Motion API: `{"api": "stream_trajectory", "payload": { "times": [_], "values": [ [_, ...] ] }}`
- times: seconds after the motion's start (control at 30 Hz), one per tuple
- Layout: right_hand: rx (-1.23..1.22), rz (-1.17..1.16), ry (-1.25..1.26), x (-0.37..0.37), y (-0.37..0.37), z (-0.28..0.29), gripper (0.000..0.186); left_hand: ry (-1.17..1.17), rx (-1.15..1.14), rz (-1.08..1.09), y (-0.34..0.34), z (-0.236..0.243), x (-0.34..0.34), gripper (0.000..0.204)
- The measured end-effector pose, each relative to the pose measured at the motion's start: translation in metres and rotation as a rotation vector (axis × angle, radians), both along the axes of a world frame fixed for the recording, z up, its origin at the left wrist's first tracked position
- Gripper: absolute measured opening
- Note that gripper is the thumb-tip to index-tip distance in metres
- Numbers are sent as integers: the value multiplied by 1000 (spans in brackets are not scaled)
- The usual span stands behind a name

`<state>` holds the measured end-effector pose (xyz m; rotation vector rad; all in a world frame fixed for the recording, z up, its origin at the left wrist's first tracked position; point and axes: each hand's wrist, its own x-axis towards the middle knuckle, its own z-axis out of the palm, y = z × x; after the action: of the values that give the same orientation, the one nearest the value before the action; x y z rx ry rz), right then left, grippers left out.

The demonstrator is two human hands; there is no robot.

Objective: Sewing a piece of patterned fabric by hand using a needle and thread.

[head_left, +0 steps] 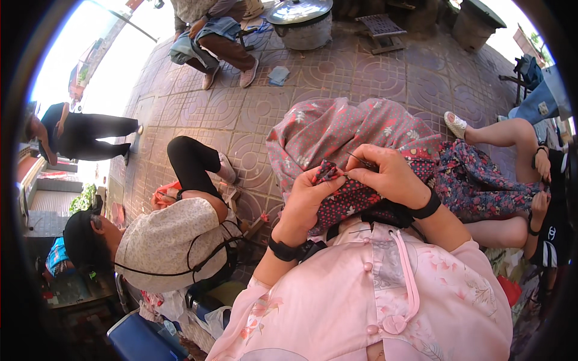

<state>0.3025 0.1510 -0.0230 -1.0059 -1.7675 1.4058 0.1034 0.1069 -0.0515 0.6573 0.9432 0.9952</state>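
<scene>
Both hands meet in front of my chest, above my lap. My left hand (306,197) pinches a bunched edge of dark cloth with a red pattern (327,171) between thumb and fingers. Close beside it, my right hand (385,174) is closed, its fingertips almost at the cloth. A thin dark pointed tool (361,160) sticks out from its fingers; its exact kind is too small to tell. Over my lap lies a dark dotted cloth (346,204), and beyond it spreads a greyish-red cloth with white leaf prints (343,126).
A seated person in a black cap (168,246) is close on my left. At my right, another person's hands (542,180) are near a floral cloth (481,183). Ahead on the tiled floor (253,120) stand a large lidded pot (301,30) and a low stool (382,30).
</scene>
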Motion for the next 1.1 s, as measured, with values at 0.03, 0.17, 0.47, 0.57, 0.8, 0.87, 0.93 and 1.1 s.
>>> {"api": "stream_trajectory", "payload": {
  "times": [0.03,0.17,0.47,0.57,0.8,0.87,0.93,1.1],
  "values": [
    [30,2,-20,1,0,1,15,5,-8,7,0,1,0,10],
    [70,-22,-32,2,-3,2,18,-20,-38,33,1,-1,1,8],
    [275,-21,-152,15,-10,12,27,-118,-61,117,0,-1,-1,7],
    [289,-11,-151,11,-16,13,30,-125,-38,88,0,3,-1,6],
    [392,21,-247,13,-19,22,30,-113,-46,117,0,4,2,6],
    [446,0,-247,13,-24,30,31,-132,-51,134,-1,3,0,5],
    [331,81,-185,17,-27,36,32,-134,-53,129,0,3,0,5],
    [36,306,-113,16,-25,24,34,-134,-46,126,1,7,1,6]
  ]
}}
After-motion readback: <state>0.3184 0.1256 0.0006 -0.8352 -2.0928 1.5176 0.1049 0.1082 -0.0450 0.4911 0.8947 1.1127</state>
